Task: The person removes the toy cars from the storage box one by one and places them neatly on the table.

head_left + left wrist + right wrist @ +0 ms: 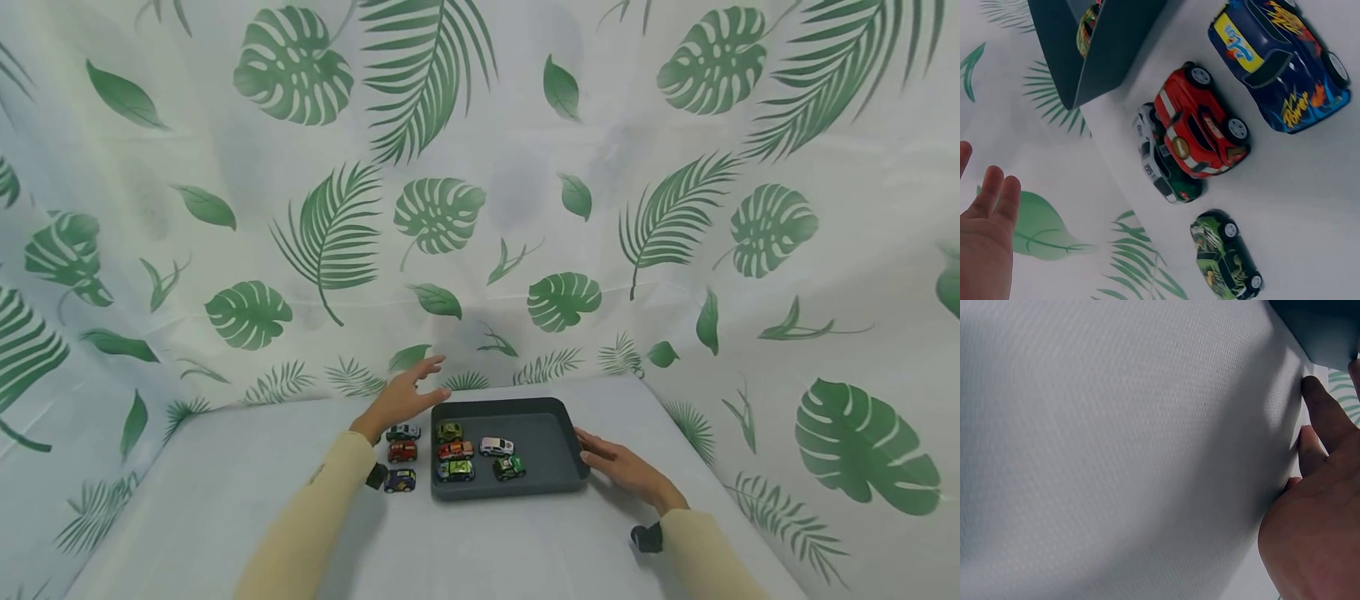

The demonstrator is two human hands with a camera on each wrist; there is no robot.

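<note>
My left hand [401, 400] is raised over the back left corner of a dark grey tray [551, 483], fingers spread and holding nothing. In the left wrist view, part of this hand [988, 231] shows apart from the toy cars. My right hand [626, 467] rests against the tray's right wall with its fingers extended; the right wrist view shows fingertips [1316, 387] near a tray corner [1329, 337]. Inside the tray are several toy cars, including a white one [497, 447], an orange-red one [456, 450] and a green one [509, 468].
Left of the tray on the white table [225, 500] stand a red car [402, 451], a white-and-green car [402, 432] and a dark blue car [400, 480]. The left wrist view also shows a green car [1225, 256]. A leaf-patterned curtain [517, 167] rises behind the table.
</note>
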